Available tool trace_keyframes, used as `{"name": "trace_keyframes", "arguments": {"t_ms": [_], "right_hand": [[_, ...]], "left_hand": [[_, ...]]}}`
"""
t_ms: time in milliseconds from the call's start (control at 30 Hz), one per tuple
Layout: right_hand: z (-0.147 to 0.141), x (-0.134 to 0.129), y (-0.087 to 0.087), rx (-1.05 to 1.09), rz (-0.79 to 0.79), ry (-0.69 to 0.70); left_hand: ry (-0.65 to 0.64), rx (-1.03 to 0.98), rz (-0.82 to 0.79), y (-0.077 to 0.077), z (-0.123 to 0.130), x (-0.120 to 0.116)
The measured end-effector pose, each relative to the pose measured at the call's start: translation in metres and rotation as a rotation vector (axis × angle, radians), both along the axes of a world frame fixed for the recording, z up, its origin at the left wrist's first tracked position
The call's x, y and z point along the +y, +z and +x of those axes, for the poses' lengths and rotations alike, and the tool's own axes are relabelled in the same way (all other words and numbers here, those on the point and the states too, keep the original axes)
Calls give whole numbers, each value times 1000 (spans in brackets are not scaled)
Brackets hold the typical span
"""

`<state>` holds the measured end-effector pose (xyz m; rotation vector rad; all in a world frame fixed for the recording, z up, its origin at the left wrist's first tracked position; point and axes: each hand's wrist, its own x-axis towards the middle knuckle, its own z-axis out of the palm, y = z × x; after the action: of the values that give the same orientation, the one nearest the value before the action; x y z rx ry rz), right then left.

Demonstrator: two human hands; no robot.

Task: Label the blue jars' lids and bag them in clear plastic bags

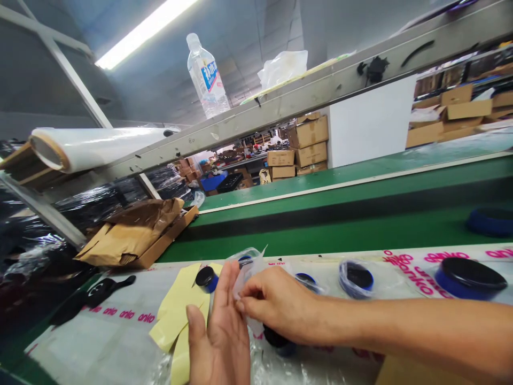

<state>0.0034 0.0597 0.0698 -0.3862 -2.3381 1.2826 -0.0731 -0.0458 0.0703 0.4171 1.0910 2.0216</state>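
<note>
The right hand is reaching in from the right, its fingers clenching a clear plastic bag by one edge. The bag is hanging between both hands, near the far edge of the worktop. The left hand is staying open, palm up and fingers spread, with no grip on anything; it is rising just beside the bag, apparently giving it something to lie against.

A black-lidded blue jar is lying on crumpled plastic wrap, partly hidden under the right hand. Yellow sheets are fanning out beneath the left hand, probably kept within easy reach, and a small jar is resting on them. Two bagged jars are sitting well apart to the right, seemingly spaced so their bags are not tangling, and a larger unwrapped jar is standing near the right edge.

Beyond the far edge, a green conveyor belt is carrying another blue jar, while a cardboard box is sitting beside the belt.
</note>
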Motion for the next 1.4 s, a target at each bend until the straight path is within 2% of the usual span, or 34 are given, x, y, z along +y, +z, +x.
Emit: {"name": "trace_keyframes", "arguments": {"t_ms": [100, 200, 267, 333, 433, 500, 567, 633, 667, 767, 833, 900, 1000, 1067, 1133, 1267, 1400], "right_hand": [[-1, 2, -2, 0, -70, -18], [-1, 5, -1, -3, -300, 18], [0, 9, 0, 25, -465, 56], [1, 15, 0, 43, -613, 111], [2, 25, -2, -15, -786, 279], [3, 31, -4, -86, -847, 386], [3, 36, -6, -110, -845, 402], [4, 40, -8, -82, -759, 298], [5, 41, -8, -59, -658, 211], [11, 45, -12, 25, -127, -68], [14, 45, -18, 58, 191, -142], [16, 45, -25, 46, 308, -146], [17, 45, -34, -13, 314, -159], [18, 47, -37, -41, 376, -153], [20, 49, -38, -69, 523, -95], [24, 56, -39, -153, 807, 31], [25, 57, -44, -227, 941, 69]], "left_hand": [[76, 76, -28, -6, -4, 2], [275, 316, -214, -17, -17, 0], [326, 507, -316, -26, -28, -3], [204, 581, -316, -33, -37, -5], [-30, 524, -252, -39, -42, -7], [-96, 474, -209, -39, -40, -8], [-83, 398, -171, -38, -38, -8], [14, 355, -153, -38, -38, -10], [88, 379, -168, -39, -38, -11], [323, 570, -299, -46, -39, -13], [409, 648, -375, -53, -36, -12], [409, 666, -401, -60, -32, -10], [375, 672, -412, -69, -30, -8], [379, 726, -440, -75, -32, -8], [402, 896, -457, -83, -35, -10], [418, 1303, -366, -101, -38, -11], [339, 1364, -372, -110, -41, -13]]}}
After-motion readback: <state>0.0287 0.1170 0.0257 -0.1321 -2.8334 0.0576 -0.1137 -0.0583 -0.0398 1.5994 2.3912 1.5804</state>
